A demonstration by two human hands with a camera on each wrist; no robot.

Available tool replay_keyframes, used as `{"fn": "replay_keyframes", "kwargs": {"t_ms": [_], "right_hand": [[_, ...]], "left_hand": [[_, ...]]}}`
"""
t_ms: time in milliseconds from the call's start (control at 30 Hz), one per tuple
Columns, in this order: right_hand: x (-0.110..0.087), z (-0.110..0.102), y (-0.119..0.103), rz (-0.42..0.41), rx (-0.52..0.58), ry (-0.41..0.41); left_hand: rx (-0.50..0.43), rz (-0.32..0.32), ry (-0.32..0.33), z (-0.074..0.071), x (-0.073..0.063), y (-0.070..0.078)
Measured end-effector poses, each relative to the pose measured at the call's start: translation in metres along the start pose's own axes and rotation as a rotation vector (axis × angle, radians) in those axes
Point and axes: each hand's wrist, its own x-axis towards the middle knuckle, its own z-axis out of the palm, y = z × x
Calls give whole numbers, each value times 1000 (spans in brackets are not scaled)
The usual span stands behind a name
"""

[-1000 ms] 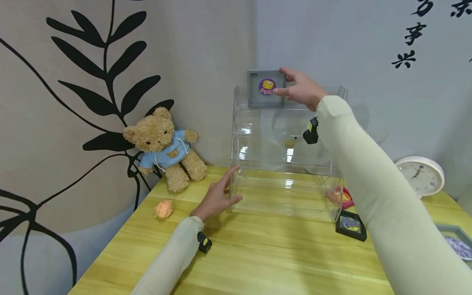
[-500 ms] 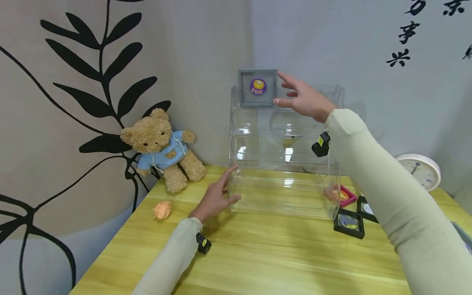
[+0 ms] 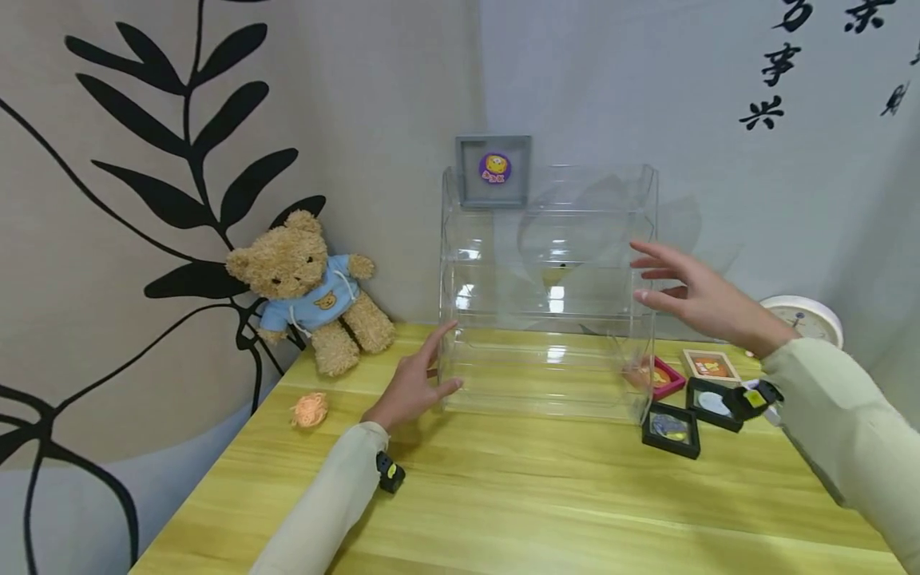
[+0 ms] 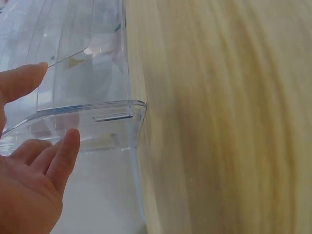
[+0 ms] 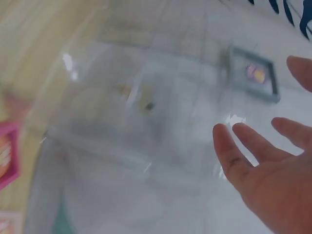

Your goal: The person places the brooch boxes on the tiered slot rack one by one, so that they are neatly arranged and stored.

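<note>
A clear plastic tiered rack [image 3: 542, 319] stands upright on the wooden table. On its top tier, at the left end, a grey square frame [image 3: 494, 172] with a purple and yellow round badge leans back. My left hand [image 3: 407, 385] is at the rack's lower left side. In the left wrist view, thumb and fingers of the left hand [image 4: 39, 180] lie on either side of the clear side panel [image 4: 83, 112], spread and fairly straight. My right hand [image 3: 711, 303] hovers by the rack's right side, holding nothing, fingers loosely extended.
Right of the rack lie a pink frame [image 3: 668, 378], a wood-coloured frame [image 3: 711, 366] and two black frames, one nearer [image 3: 671, 429]. A white clock [image 3: 808, 317] stands behind the right arm. Leftward are a teddy bear [image 3: 316, 287] and an orange fuzzy ball [image 3: 311, 410].
My right hand has let go of the grey frame and moved down and right, away from it. The frame stays on the top tier. My left hand keeps its place at the rack.
</note>
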Motion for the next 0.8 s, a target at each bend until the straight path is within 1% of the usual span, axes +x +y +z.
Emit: {"fn": "replay_keyframes", "kwargs": {"t_ms": [100, 233, 367, 500, 600, 667, 733, 800], "right_hand": [[-25, -5, 27, 49, -64, 34], [-56, -12, 69, 86, -159, 95], [-83, -15, 107, 115, -196, 128], [-108, -15, 133, 199, -241, 119], [-123, -16, 147, 262, -270, 138], [-131, -19, 161, 279, -280, 169], [-138, -24, 184, 300, -284, 185], [-143, -27, 220, 311, -306, 216]], "left_hand": [[-6, -6, 3, 1, 0, 0], [-12, -9, 10, 1, -1, -1], [-13, -4, 9, 1, -2, -2], [-1, 1, 7, 1, -2, -2], [10, 10, 7, 1, -1, -3], [16, 15, 6, 1, 0, -4], [19, 19, 8, 1, 0, -5], [20, 19, 12, 1, 1, -5]]}}
